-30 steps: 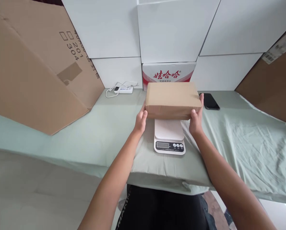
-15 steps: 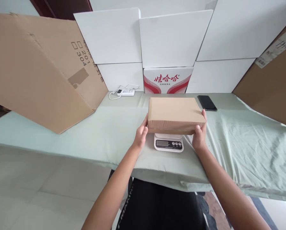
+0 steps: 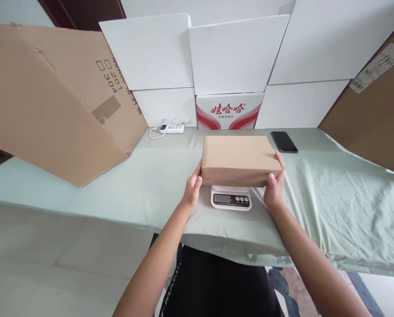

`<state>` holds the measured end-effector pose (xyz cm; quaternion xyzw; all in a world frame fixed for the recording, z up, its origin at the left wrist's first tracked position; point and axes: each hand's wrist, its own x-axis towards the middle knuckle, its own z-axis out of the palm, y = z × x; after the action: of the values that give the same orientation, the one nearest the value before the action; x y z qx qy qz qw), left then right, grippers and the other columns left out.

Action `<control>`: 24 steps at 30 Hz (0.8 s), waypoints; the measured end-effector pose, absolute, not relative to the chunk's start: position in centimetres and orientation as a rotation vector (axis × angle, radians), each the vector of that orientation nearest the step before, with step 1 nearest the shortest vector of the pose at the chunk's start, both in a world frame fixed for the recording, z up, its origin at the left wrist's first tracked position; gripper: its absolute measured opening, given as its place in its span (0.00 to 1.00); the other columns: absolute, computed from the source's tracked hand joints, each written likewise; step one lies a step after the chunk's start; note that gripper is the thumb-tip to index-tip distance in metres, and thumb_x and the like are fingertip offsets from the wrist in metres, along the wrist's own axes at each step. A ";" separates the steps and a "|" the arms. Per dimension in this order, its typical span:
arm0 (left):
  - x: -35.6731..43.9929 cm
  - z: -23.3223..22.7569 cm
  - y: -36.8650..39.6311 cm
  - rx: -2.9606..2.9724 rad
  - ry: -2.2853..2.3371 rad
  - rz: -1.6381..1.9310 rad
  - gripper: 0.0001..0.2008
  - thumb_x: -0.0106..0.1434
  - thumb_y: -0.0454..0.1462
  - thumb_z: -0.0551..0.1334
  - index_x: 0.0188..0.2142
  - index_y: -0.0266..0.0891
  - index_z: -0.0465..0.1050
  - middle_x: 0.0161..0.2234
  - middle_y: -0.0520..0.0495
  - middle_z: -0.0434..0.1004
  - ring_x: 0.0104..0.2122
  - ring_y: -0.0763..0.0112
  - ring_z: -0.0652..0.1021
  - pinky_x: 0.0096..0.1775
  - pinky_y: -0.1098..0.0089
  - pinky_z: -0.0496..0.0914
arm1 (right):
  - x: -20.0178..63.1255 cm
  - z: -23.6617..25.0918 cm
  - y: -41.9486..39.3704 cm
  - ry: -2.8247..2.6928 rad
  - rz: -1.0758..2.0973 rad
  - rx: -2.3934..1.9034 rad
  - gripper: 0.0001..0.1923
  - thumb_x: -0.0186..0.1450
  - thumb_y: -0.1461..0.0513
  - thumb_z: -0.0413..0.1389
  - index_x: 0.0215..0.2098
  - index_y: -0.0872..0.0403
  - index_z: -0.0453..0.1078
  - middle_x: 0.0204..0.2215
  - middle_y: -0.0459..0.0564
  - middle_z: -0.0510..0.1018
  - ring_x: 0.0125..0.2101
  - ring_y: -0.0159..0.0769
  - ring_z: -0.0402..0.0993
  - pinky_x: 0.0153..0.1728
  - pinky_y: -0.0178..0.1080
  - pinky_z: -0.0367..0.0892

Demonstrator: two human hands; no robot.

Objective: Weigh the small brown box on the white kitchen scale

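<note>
A flat brown cardboard box (image 3: 239, 158) lies across a small white kitchen scale (image 3: 231, 198), hiding the weighing plate; only the scale's display and buttons show. My left hand (image 3: 193, 189) grips the box's left end and my right hand (image 3: 274, 188) grips its right end. The scale stands on a table covered with a pale green cloth (image 3: 332, 198), near the front edge.
A black phone (image 3: 284, 141) lies behind the box to the right. A white power strip with cable (image 3: 171, 128) sits at the back left. A red-and-white carton (image 3: 229, 110) and white boxes (image 3: 230, 53) line the back. Large brown cardboard (image 3: 51, 97) leans at left, another (image 3: 372, 114) at right.
The box has come down from above the scale until it covers the plate. Both hands stayed on its ends. The camera has tilted slightly.
</note>
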<state>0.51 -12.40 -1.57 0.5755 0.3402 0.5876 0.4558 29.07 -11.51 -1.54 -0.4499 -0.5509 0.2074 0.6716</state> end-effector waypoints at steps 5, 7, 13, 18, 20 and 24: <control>0.4 -1.5 -12.3 1.395 0.842 1.439 0.42 0.73 0.68 0.58 0.75 0.50 0.71 0.78 0.42 0.71 0.82 0.44 0.61 0.81 0.47 0.58 | 29.0 -1.4 -11.6 -1.232 0.428 -1.069 0.40 0.70 0.36 0.57 0.75 0.39 0.65 0.76 0.53 0.69 0.79 0.63 0.59 0.83 0.62 0.50; 0.4 -1.4 -12.3 1.394 0.840 1.433 0.42 0.72 0.68 0.58 0.76 0.50 0.71 0.78 0.42 0.71 0.82 0.44 0.61 0.81 0.47 0.58 | 29.0 -1.4 -11.6 -1.241 0.414 -1.058 0.40 0.70 0.37 0.57 0.75 0.39 0.64 0.76 0.52 0.69 0.80 0.62 0.59 0.84 0.62 0.49; 0.5 -1.4 -12.5 1.413 0.827 1.432 0.42 0.74 0.67 0.57 0.76 0.50 0.70 0.80 0.43 0.67 0.82 0.44 0.62 0.81 0.46 0.59 | 29.2 -1.6 -11.5 -1.267 0.403 -1.052 0.40 0.72 0.36 0.55 0.77 0.39 0.62 0.78 0.51 0.67 0.79 0.59 0.61 0.83 0.69 0.48; -0.1 -2.0 -11.9 1.355 0.905 1.520 0.45 0.71 0.70 0.58 0.77 0.52 0.67 0.82 0.45 0.61 0.83 0.46 0.59 0.81 0.49 0.58 | 29.6 -2.0 -11.1 -1.232 0.416 -1.012 0.41 0.71 0.36 0.57 0.77 0.37 0.63 0.77 0.51 0.69 0.80 0.59 0.61 0.81 0.69 0.53; -0.8 -2.2 -11.2 1.274 0.978 1.662 0.46 0.71 0.72 0.55 0.79 0.56 0.64 0.84 0.47 0.56 0.84 0.50 0.56 0.81 0.51 0.58 | 29.7 -2.0 -10.9 -1.194 0.413 -0.957 0.41 0.71 0.36 0.56 0.78 0.35 0.62 0.75 0.52 0.71 0.78 0.60 0.64 0.79 0.71 0.56; -1.8 -2.4 -10.4 1.153 1.055 1.784 0.44 0.72 0.72 0.51 0.79 0.61 0.61 0.85 0.49 0.53 0.84 0.53 0.54 0.80 0.50 0.60 | 29.8 -1.8 -10.6 -1.106 0.424 -0.915 0.38 0.72 0.38 0.54 0.78 0.35 0.62 0.74 0.52 0.73 0.75 0.59 0.69 0.78 0.71 0.58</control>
<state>-1.76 -10.36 -2.37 0.4505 0.4122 0.6973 0.3753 29.78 -10.58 -1.79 -0.4160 -0.5027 0.1929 0.7329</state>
